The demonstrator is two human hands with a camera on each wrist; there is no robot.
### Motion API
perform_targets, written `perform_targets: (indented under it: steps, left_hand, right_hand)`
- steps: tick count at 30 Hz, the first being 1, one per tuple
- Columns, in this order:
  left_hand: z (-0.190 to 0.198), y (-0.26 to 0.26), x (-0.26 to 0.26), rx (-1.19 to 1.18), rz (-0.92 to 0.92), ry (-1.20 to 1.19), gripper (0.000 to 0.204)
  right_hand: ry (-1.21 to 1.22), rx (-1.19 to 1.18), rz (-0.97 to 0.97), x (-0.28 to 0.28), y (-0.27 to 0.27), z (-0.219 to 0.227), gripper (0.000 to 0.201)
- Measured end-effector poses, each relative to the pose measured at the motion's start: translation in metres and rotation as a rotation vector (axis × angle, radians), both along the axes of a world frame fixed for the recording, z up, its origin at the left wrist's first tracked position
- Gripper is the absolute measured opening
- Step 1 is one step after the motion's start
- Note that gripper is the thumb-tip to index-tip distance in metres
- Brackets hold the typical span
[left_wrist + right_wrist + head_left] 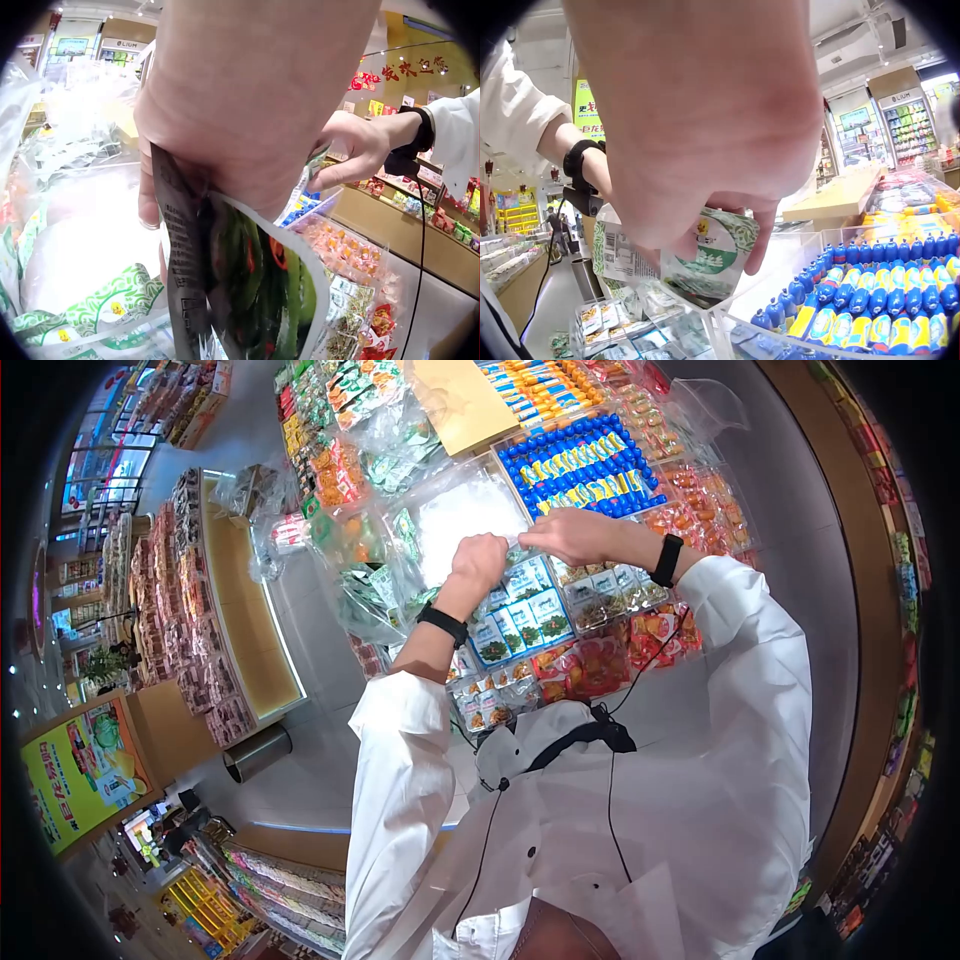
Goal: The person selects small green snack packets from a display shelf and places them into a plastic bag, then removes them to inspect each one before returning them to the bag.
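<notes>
Both hands are close together over a display of packaged snacks. My left hand (480, 560) grips small packets; in the left wrist view a snack packet (262, 292) with green and red peppers pictured on it hangs from the fingers, beside a darker printed side. My right hand (568, 538) pinches a green-and-white snack packet (705, 259) with a patterned border, its fingers curled over the top edge. Under the hands lies a compartment whose white inside (455, 520) is washed out by glare. Green-patterned packets (112, 304) lie at its near side.
Right of the glare stands a clear-walled compartment of blue-and-yellow bottle-shaped sweets (580, 465). A tan board (462, 405) lies at the back. Nearer me are trays of blue-edged packets (520, 615) and red packets (585, 665). A shelf counter (262, 610) runs along the left aisle.
</notes>
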State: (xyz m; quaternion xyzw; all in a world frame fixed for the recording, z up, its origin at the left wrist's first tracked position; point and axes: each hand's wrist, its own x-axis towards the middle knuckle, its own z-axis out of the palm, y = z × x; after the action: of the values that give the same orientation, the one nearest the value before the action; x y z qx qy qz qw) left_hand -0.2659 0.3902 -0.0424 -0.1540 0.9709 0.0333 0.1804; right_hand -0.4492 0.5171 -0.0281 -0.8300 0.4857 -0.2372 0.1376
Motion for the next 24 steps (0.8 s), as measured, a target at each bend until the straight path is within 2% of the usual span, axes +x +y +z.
perform_targets:
  steps: [2,5,6,9,12,18,20,21,24]
  left_hand:
    - [-0.001,0.001,0.001,0.006,0.067,0.009,0.019]
    - [-0.013,-0.004,0.005,0.027,0.097,0.071,0.018]
    - [-0.012,-0.007,0.005,0.033,0.085,0.068,0.018]
    - [-0.013,-0.014,0.008,0.053,0.11,-0.025,0.017]
    - [-0.009,-0.02,0.011,0.102,0.116,-0.06,0.014]
    - [0.005,-0.014,0.019,0.127,0.174,0.048,0.013]
    - [0.004,-0.015,0.018,0.126,0.154,0.036,0.013]
    - [0.003,-0.016,0.018,0.121,0.123,0.027,0.013]
    - [0.0,-0.016,0.015,0.079,0.126,0.019,0.015]
  right_hand:
    - [-0.024,0.002,-0.046,0.01,-0.01,0.008,0.025]
    - [0.311,0.263,-0.042,0.025,-0.027,0.04,0.027]
    - [0.307,0.27,-0.053,0.03,-0.032,0.039,0.027]
    - [0.397,0.191,-0.012,0.038,-0.046,0.028,0.015]
    - [0.383,0.189,-0.044,0.044,-0.047,0.023,0.012]
    - [0.453,0.303,-0.097,0.043,-0.045,-0.033,0.015]
    - [0.509,0.114,0.005,0.04,-0.04,-0.057,0.013]
    - [0.549,0.034,-0.007,0.04,-0.039,-0.059,0.011]
    - [0.573,0.008,-0.001,0.029,-0.039,-0.064,0.013]
